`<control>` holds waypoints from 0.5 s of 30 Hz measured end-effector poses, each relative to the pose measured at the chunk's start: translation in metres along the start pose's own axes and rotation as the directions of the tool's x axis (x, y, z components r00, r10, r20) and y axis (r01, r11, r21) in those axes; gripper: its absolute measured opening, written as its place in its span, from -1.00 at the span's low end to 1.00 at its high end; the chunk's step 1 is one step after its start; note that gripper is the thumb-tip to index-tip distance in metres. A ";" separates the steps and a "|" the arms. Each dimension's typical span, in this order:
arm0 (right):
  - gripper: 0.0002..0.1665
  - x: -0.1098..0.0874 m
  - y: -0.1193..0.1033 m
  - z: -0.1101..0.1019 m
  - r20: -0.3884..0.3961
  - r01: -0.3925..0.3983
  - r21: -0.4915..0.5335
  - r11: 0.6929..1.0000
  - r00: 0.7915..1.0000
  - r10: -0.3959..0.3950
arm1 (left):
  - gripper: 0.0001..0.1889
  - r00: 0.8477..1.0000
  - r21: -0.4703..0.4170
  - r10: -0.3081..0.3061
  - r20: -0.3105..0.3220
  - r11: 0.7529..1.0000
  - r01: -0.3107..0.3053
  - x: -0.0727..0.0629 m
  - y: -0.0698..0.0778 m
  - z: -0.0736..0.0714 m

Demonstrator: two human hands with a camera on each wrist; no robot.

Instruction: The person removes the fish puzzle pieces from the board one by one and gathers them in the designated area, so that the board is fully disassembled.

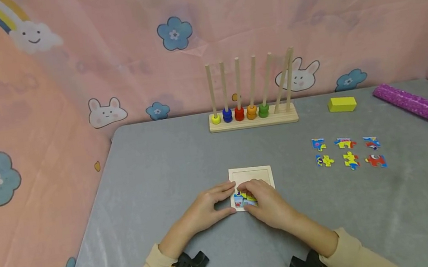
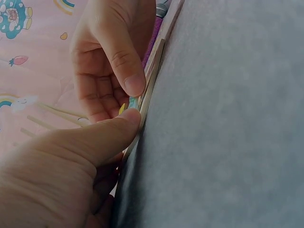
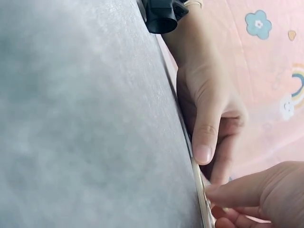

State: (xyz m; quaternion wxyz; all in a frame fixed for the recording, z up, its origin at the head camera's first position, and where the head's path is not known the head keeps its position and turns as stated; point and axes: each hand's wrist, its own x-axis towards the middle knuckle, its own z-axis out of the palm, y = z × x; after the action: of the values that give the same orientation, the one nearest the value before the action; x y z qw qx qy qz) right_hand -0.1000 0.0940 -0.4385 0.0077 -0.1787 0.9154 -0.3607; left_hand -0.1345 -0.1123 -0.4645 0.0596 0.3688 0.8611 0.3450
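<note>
A small wooden puzzle tray (image 1: pixel 251 171) lies on the table, its lower left part filled with colourful jigsaw pieces (image 1: pixel 240 200). My left hand (image 1: pixel 211 206) holds the tray by its left side, thumb at the near corner and fingers along the edge farther up. Over the tray, my right hand (image 1: pixel 265 203) has its thumb and fingers bent around a puzzle piece (image 1: pixel 249 196) with yellow on it, partly hidden by the hand. In the left wrist view, a yellow bit (image 2: pixel 122 108) sticks up by the thumbs, close above the tray rim (image 2: pixel 153 80).
Several loose puzzle pieces (image 1: pixel 351 160) lie in two rows to the right. At the back stand a wooden peg rack (image 1: pixel 253 121) with coloured beads and a yellow block (image 1: pixel 342 104). A purple glittery tube-shaped thing (image 1: pixel 419 105) lies along the right edge of the grey table (image 1: pixel 152 160).
</note>
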 end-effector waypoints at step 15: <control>-0.56 -0.009 0.029 -0.040 0.070 -0.013 0.128 0.992 0.998 0.005 | -0.41 1.000 0.006 -0.023 0.013 1.000 0.023 0.001 0.002 -0.001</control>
State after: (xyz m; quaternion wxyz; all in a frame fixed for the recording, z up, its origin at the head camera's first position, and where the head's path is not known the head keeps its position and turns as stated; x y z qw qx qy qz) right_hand -0.1061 0.1430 -0.4288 0.0525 -0.1861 0.8902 -0.4126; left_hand -0.1342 -0.1113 -0.4627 0.0680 0.3614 0.8658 0.3393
